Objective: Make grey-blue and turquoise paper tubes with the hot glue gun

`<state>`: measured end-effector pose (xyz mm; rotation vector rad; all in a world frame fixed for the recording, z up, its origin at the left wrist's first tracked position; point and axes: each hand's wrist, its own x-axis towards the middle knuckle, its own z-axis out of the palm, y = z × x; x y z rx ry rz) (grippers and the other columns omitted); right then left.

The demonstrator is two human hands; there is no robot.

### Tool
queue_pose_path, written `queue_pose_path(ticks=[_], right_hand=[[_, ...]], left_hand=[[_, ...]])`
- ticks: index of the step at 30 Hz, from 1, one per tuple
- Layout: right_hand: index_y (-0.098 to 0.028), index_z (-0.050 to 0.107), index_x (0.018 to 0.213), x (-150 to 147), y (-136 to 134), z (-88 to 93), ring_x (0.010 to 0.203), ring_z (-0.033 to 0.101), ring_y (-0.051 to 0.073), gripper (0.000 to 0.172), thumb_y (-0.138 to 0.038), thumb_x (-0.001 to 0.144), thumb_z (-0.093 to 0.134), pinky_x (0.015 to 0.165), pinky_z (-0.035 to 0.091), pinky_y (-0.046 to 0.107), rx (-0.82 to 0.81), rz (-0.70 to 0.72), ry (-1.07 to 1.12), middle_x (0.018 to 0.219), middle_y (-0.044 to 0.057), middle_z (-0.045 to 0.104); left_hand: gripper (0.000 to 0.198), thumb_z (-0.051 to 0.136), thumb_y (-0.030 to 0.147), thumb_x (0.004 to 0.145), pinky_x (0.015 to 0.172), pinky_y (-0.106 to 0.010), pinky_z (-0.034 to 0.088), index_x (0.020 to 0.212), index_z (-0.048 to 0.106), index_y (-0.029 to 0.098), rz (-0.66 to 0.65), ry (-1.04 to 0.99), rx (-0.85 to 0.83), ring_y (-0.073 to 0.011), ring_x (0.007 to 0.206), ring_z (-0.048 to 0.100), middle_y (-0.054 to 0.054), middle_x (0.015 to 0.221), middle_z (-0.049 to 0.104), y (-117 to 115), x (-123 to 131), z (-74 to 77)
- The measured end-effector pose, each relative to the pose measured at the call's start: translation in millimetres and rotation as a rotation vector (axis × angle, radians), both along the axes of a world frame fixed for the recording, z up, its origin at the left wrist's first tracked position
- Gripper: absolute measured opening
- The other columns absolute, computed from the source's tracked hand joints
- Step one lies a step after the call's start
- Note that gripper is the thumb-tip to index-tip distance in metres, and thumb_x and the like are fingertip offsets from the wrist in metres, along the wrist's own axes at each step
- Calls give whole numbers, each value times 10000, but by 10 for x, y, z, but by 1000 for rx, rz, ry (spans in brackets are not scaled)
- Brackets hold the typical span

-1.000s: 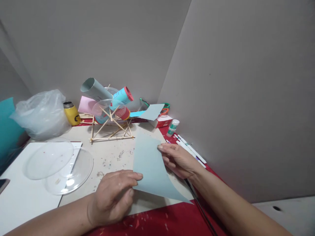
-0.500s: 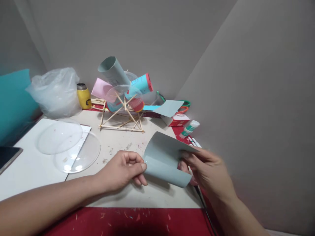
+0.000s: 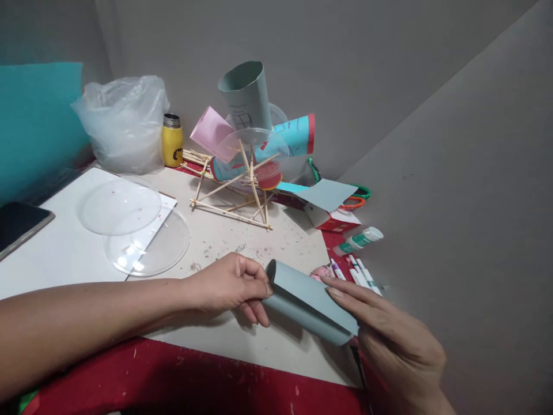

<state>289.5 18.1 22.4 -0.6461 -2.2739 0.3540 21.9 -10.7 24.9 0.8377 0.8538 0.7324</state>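
Note:
Between my two hands is a sheet of grey-green paper (image 3: 309, 302), curled over into a loose roll. My left hand (image 3: 235, 288) pinches its left end between thumb and fingers. At the other end, my right hand (image 3: 389, 334) lays its long fingers along the top of the roll; its thumb is hidden behind the paper. Beyond them stands a stick frame (image 3: 231, 216) carrying a wheel of clear discs, with a grey-green paper tube (image 3: 250, 98), a blue tube with a red rim (image 3: 291, 135) and a pink paper tube (image 3: 213, 132) on it.
Two clear plastic lids (image 3: 149, 242) overlap on a white board (image 3: 56, 230), a phone (image 3: 23, 225) beside them. Behind are a plastic bag (image 3: 125, 127) and yellow bottle (image 3: 173, 144). To the right lie a glue stick (image 3: 358, 241), markers (image 3: 363, 274), scissors (image 3: 354, 202) and a small box (image 3: 337, 221).
The paper has gone from an open curve to a closed-over roll. My right fingers have moved onto its top. The camera view has shifted, so the background sits further right.

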Motion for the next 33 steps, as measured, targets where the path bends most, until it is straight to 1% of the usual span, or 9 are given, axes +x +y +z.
queue_pose_path(ticks=[5,8,12,17,22,29,33], right_hand=[[-311,641,1257,34,28,-24,1088,657,229,536,25,854,531,854,545,332,16,-7,-56,1259,53,660],[-314,645,1252,30,41,-27,1088,662,241,516,0,856,542,853,549,337,16,-7,-62,1258,57,663],[-335,643,1254,16,33,-15,1053,682,237,499,-33,871,537,848,561,336,44,-47,-77,1241,49,676],[-346,605,1300,38,23,-5,1068,674,228,552,-18,861,536,841,553,313,75,-48,-130,1279,39,651],[-341,583,1326,50,14,1,1109,653,230,580,3,862,528,856,545,312,93,-59,-160,1319,48,624],[-314,582,1332,56,29,-46,1138,637,245,568,-5,856,547,873,548,324,89,-41,-169,1329,74,613],[-310,570,1345,66,49,-54,1152,627,254,566,-24,856,565,893,541,343,87,-33,-179,1330,93,609]], left_hand=[[104,605,155,737,466,-193,484,677,522,167,-18,-17,3,-135,483,657,32,444,585,10,2,-22],[102,595,152,745,473,-196,484,676,523,168,-16,-8,1,-138,494,660,26,445,589,12,0,-17],[119,594,148,757,487,-196,480,667,519,166,-7,-1,1,-133,493,658,23,449,595,6,8,2],[118,608,134,739,488,-190,494,670,516,163,18,-14,-4,-129,489,661,31,449,592,0,18,13],[94,598,137,739,433,-177,479,702,517,167,20,-37,2,-140,475,664,32,453,600,2,1,19],[100,620,129,726,534,-201,520,703,527,156,47,-77,-24,-136,525,685,-8,498,658,22,0,12],[96,624,129,714,528,-192,509,704,533,156,62,-78,-15,-132,518,683,-15,508,670,24,-9,20]])
